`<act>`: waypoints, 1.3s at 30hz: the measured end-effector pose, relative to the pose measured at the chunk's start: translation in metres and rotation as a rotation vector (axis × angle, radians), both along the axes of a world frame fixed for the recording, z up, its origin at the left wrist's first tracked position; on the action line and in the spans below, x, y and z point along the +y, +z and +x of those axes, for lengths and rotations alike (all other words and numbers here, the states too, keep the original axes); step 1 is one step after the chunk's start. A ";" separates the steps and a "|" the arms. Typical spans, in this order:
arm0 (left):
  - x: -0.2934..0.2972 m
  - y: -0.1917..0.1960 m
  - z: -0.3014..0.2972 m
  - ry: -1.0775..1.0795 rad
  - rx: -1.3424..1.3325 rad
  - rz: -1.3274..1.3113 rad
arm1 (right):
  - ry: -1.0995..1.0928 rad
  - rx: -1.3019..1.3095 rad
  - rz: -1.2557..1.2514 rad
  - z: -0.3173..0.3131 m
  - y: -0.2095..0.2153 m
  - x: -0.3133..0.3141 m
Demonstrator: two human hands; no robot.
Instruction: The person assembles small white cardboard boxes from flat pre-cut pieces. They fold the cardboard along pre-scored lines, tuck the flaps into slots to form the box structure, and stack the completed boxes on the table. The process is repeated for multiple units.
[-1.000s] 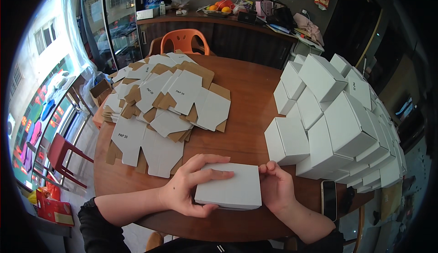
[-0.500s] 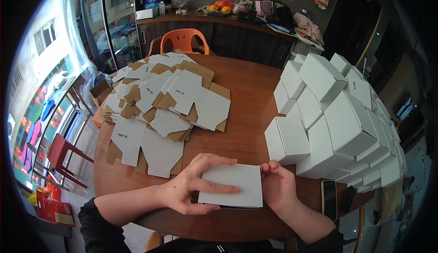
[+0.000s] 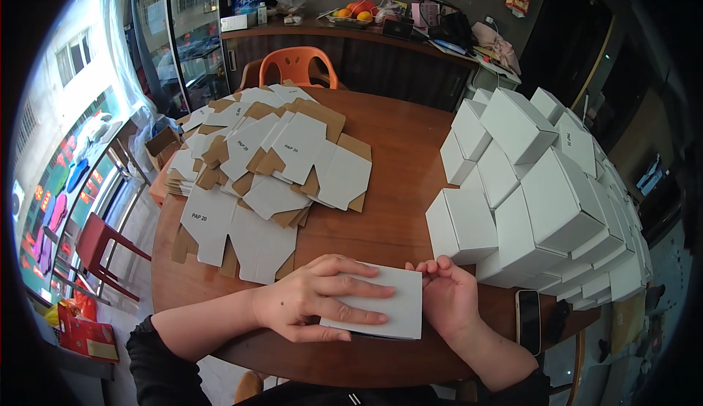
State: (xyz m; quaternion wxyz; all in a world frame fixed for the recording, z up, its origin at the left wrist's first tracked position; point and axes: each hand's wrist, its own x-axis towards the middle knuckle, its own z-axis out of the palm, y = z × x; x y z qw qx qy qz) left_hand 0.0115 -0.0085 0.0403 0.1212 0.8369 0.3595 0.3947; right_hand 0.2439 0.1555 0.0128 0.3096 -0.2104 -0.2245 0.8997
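Observation:
A small white carton (image 3: 406, 296) is in front of me near the table's front edge, its plain top facing up. Spread across that top lies my left hand (image 3: 322, 300), fingers flat and apart, thumb along the near edge. At the carton's right end, my right hand (image 3: 448, 296) has its fingers curled against the side and far corner. The palm side faces the carton, and part of its grip is hidden. Flat, unfolded white-and-brown carton blanks (image 3: 263, 245) lie in an overlapping heap to the left. Finished-looking white boxes (image 3: 461, 223) are stacked high on the right.
The brown wooden table (image 3: 395, 157) has a curved edge. A phone (image 3: 528, 322) lies at its right front, beside a small black object (image 3: 559, 318). An orange chair (image 3: 296, 65) stands at the far side, and a red stool (image 3: 106, 252) to the left.
My left hand's fingers have shifted from gripping the carton's far edge to lying flat over its top. The right hand stays at the carton's right end, its fingers slightly moved.

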 end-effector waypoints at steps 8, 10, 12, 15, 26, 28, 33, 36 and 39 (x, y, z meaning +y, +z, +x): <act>0.001 0.002 0.002 0.052 0.106 0.131 | 0.027 0.203 0.029 0.003 0.020 -0.001; 0.002 -0.003 0.002 0.076 0.124 0.168 | 0.019 0.225 0.011 0.003 0.025 -0.003; 0.000 -0.005 0.003 0.101 0.132 0.181 | 0.021 0.244 -0.005 0.003 0.027 -0.003; -0.001 -0.006 0.003 0.163 0.130 0.179 | 0.039 0.256 -0.021 0.003 0.027 -0.004; 0.001 -0.008 -0.005 0.293 0.136 0.140 | 0.153 0.308 0.014 0.004 0.023 -0.003; 0.001 -0.008 -0.005 0.283 0.120 0.125 | 0.157 0.311 0.018 0.004 0.024 -0.003; 0.001 -0.006 -0.005 0.258 0.128 0.137 | 0.139 0.290 0.009 0.005 0.022 -0.003; 0.002 -0.005 -0.006 0.256 0.129 0.117 | 0.136 0.282 0.011 0.005 0.020 -0.002; 0.002 -0.004 -0.004 0.257 0.112 0.087 | 0.132 0.273 0.012 0.004 0.020 -0.003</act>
